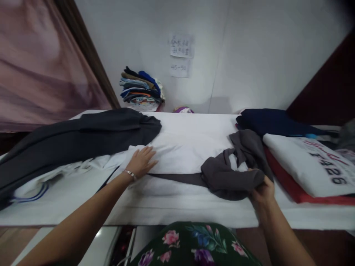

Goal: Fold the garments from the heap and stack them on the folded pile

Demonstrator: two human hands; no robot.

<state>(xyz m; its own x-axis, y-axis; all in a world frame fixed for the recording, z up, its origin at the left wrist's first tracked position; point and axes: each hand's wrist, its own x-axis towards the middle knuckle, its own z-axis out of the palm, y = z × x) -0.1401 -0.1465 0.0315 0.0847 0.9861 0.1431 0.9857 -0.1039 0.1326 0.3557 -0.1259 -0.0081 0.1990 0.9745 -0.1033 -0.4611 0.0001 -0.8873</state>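
Observation:
My left hand (141, 161) lies flat on a white garment (177, 159), fingers spread, with a bracelet at the wrist. At the right, my right hand (264, 190) grips the edge of a bunched dark grey garment (227, 181). Its fingertips are hidden behind the cloth. Part of that grey cloth runs under the white garment as a thin strip toward the left. A bit of white shows inside the grey folds. Beyond my left hand, a long dark garment (111, 129) stretches to the left edge.
A white-covered table (199, 123) carries the clothes. Folded white (307, 166), red (288, 184) and navy (269, 120) garments are stacked at the right. A pile of folded clothes (141, 88) stands behind, against the wall with paper notes (181, 46). A pink curtain (41, 66) hangs at the left.

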